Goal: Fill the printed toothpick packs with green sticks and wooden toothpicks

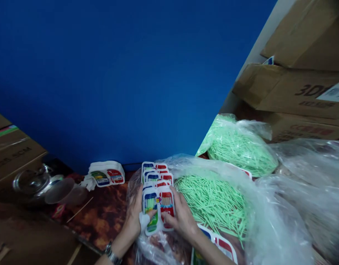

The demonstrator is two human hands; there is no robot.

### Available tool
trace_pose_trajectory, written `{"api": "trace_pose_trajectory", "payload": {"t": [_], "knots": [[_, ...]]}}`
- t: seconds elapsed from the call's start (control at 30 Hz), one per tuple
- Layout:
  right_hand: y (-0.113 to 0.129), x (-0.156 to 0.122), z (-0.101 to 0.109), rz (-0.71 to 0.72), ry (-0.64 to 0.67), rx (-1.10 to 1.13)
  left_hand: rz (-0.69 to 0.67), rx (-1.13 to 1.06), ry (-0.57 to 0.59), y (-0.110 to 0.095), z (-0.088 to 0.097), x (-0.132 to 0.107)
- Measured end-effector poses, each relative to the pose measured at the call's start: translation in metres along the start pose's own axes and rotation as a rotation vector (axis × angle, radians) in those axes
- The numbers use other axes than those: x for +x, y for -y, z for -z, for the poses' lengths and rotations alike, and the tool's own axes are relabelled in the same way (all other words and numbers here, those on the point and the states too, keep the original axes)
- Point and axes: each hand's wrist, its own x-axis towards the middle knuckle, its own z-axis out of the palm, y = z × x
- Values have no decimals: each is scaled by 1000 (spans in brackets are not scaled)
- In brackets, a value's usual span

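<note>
Between my two hands stands a white-edged two-compartment pack (160,198), with green sticks behind its left window and tan, toothpick-like sticks behind its right. My left hand (135,215) grips its left edge, with the thumb on the front and a bit of white material by the thumb. On the right edge, my right hand (182,217) grips it the same way, its thumb across the red part. Directly behind it is a row of similar packs (155,175). To the right, a heap of thin green sticks (212,200) lies in clear plastic.
A stack of printed cards (107,172) stands at left, near clear plastic containers (60,191). More packs (224,248) lie by my right forearm. A second bag of green sticks (238,147) rests before cardboard boxes (291,90). A blue wall (125,81) rises behind.
</note>
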Motion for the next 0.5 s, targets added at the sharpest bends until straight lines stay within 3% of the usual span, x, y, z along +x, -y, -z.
{"api": "trace_pose_trajectory", "payload": {"t": [0.23, 0.33, 0.5], "knots": [[-14, -4, -8, 5, -35, 16, -188, -80, 61, -10, 2, -6], [-16, -4, -9, 15, -53, 49, -117, -177, 76, -11, -1, -3], [-12, 9, -5, 66, -123, 84, 81, -395, -7, -8, -12, 14]]}}
